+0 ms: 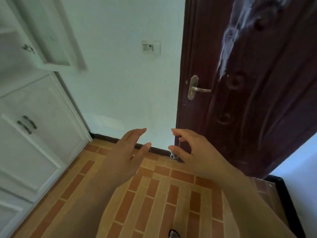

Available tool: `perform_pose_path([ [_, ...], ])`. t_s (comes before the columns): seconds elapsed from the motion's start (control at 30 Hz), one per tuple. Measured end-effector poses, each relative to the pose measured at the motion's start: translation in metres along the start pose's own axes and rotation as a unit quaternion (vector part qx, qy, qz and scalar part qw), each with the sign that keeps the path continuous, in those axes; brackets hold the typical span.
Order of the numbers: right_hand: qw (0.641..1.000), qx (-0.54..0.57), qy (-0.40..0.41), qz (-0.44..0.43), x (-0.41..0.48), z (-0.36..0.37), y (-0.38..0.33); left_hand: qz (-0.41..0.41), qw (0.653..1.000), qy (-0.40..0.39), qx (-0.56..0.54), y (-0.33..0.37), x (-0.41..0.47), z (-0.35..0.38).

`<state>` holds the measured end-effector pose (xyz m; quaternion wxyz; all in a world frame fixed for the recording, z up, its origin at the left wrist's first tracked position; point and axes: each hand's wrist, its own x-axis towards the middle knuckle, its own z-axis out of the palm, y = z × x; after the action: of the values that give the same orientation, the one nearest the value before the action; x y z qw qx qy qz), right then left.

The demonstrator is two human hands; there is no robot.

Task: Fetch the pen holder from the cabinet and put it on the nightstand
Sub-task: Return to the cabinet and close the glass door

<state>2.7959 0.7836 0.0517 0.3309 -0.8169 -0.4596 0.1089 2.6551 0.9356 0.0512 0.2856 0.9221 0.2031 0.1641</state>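
Note:
A tall white cabinet (34, 138) fills the left side, its lower doors closed with two dark handles. An upper cabinet door (51, 40) stands swung open towards me. No pen holder or nightstand shows anywhere in the view. My left hand (127, 152) and my right hand (190, 150) are held out in front of me over the floor, palms facing each other, fingers apart, holding nothing. They are well to the right of the cabinet.
A dark brown door (248, 83) with a brass lever handle (197, 89) stands on the right. A pale wall with a switch plate (151, 47) lies ahead. The floor (154, 194) has an orange brick pattern. A shoe tip (174, 234) shows at the bottom.

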Motion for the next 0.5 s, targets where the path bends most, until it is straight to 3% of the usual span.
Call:
perform_pose_path([
  [0.23, 0.998, 0.001, -0.04, -0.057, 0.112, -0.003, 0.013, -0.051, 0.997, 0.041, 0.032, -0.035, 0.078, -0.011],
  [0.5, 0.981, 0.061, -0.131, -0.133, 0.212, 0.047, -0.006, -0.159, 0.983, 0.076, 0.05, -0.109, 0.088, -0.037],
])
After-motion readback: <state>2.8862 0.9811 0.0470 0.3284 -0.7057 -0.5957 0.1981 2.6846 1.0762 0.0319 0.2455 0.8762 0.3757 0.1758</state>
